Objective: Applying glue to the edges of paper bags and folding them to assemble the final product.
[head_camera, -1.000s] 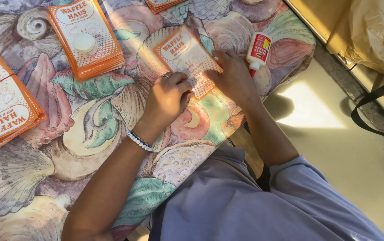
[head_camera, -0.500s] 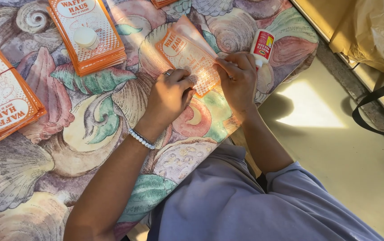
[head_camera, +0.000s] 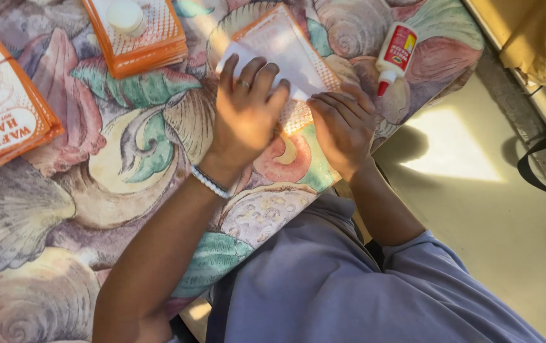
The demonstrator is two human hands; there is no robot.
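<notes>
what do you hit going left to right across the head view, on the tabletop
orange paper stack at the edge → stack with a white cap on it → left hand → right hand → glue bottle
</notes>
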